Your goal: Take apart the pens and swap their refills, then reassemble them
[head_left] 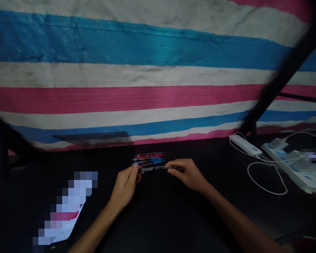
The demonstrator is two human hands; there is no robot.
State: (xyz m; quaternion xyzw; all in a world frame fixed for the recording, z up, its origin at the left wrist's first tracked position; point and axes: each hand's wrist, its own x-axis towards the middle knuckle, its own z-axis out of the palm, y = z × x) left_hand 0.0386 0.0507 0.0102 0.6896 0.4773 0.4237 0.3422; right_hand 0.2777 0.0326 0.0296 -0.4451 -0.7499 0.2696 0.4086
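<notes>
Left hand (pixel 126 183) pinches left end of dark pen (pixel 160 168), right hand (pixel 188 172) grips other end. Pen crosswise above black table (pixel 160 218), beside row of colored pens (pixel 150 155). Phone (pixel 67 230) left.

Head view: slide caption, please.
Left hand and right hand hold a slim grey-and-black pen near slim multicoloured pens on a black table.

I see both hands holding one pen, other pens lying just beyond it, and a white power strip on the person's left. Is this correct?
Not quite: the white power strip lies on the person's right, as the head view shows. The left hand and right hand hold one pen, with other pens just beyond it.
</notes>
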